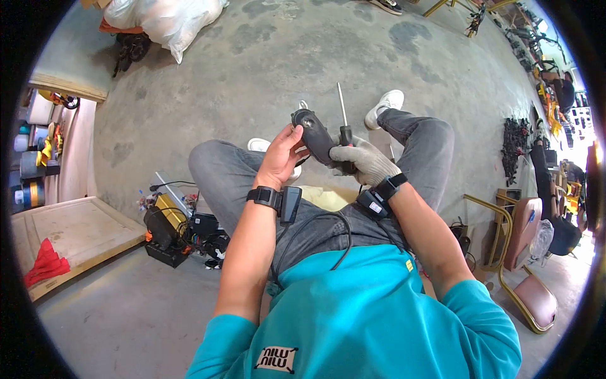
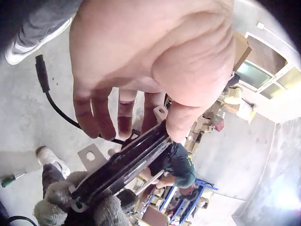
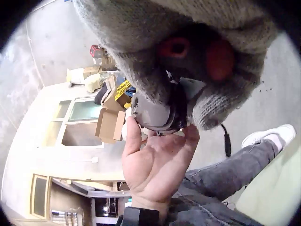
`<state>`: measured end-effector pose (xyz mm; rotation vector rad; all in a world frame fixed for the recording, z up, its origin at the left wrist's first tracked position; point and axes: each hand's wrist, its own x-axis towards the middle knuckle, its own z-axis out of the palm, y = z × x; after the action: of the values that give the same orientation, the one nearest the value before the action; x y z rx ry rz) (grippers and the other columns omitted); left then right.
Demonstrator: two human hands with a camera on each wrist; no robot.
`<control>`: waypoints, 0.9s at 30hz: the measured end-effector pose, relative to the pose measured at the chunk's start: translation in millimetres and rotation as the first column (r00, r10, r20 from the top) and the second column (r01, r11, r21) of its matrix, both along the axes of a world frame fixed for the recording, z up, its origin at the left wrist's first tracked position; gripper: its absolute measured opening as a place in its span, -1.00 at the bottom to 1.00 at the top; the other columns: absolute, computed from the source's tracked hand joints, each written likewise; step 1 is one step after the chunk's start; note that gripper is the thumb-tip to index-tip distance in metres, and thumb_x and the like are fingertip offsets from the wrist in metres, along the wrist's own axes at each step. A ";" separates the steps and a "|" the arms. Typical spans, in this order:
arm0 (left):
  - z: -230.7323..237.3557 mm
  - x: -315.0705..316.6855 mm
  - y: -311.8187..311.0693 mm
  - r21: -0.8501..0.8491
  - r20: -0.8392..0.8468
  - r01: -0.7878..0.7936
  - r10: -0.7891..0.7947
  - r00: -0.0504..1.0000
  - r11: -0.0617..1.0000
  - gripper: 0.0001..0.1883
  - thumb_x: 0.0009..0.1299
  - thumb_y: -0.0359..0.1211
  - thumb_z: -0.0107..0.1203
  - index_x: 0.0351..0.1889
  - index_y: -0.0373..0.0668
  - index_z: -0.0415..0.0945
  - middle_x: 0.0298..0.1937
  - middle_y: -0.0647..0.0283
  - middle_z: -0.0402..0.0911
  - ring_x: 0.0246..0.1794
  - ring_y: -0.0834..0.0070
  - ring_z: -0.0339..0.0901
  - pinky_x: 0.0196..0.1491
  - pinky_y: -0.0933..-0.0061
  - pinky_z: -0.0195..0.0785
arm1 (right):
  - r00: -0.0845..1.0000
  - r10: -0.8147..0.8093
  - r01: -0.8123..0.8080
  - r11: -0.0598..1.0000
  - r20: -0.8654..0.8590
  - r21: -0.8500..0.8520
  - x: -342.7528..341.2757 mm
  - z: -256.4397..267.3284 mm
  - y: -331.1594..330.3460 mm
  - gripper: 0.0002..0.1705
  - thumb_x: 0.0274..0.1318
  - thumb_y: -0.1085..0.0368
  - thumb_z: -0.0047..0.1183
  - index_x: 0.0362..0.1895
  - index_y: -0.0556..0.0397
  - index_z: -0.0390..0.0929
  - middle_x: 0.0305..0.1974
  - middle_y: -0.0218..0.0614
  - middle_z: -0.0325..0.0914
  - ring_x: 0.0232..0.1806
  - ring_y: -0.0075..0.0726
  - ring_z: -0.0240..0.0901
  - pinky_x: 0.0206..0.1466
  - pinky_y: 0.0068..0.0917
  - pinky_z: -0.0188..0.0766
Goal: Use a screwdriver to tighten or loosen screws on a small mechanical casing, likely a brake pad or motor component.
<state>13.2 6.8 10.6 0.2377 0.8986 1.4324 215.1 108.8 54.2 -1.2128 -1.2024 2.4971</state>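
A dark elongated housing [image 1: 317, 137] with metal tabs is held between both hands above the lap. My bare left hand [image 1: 281, 154] pinches its upper end between thumb and fingers; in the left wrist view the thumb presses the edge of the housing [image 2: 127, 165]. My gloved right hand [image 1: 368, 163] grips the lower end together with a screwdriver [image 1: 346, 135], whose shaft points away from me. In the right wrist view the red and black handle [image 3: 220, 59] lies inside the glove [image 3: 221, 103]. A black cable [image 2: 59, 111] with a plug hangs behind the left fingers.
Electronics and a black box [image 1: 165, 254] lie on the floor at the left, beside a wooden panel [image 1: 82, 234] with a red cloth [image 1: 48, 263]. A chair [image 1: 527, 237] stands at the right. White bags [image 1: 165, 22] are at the top left. Another person [image 2: 181, 165] is in the background.
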 end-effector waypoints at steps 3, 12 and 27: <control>0.3 -2.2 0.8 -0.055 -0.003 -0.046 0.046 0.999 0.997 -0.65 0.62 -0.11 0.00 0.20 -0.10 0.51 0.09 0.28 0.65 -0.01 0.43 0.58 0.13 0.27 0.44 | 1.000 0.025 -0.025 1.000 -0.001 0.000 -8.3 2.2 -1.7 -0.66 0.12 0.24 0.27 -0.07 0.15 0.55 -0.25 -0.31 0.60 -0.33 -0.44 0.55 -0.24 -0.48 0.62; -8.5 0.3 3.2 0.056 0.069 -0.113 0.109 0.992 0.992 -0.59 0.62 -0.24 -0.01 0.29 -0.29 0.33 0.18 -0.03 0.60 0.11 0.09 0.63 0.18 0.08 0.55 | 0.985 0.165 -0.169 0.979 0.039 0.111 -25.7 10.9 -4.3 -0.68 0.10 0.22 0.25 -0.11 0.09 0.52 -0.34 -0.40 0.51 -0.40 -0.54 0.46 -0.32 -0.57 0.43; -9.8 -5.7 -0.7 -0.225 -0.246 -0.326 0.270 0.931 0.918 -0.29 0.49 -0.60 -0.05 0.53 -0.13 -0.14 0.11 -0.13 0.57 -0.04 0.08 0.69 -0.01 0.10 0.64 | 0.792 0.213 -0.326 0.940 0.572 0.101 -18.5 -145.9 66.4 -0.59 0.09 0.04 0.08 -0.47 0.19 0.49 -0.59 -0.26 0.45 -0.61 -0.29 0.42 -0.52 -0.30 0.41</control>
<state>7.5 6.0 0.8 0.0508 1.3337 1.5685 196.6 175.2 -91.7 -1.9073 -1.8231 2.1761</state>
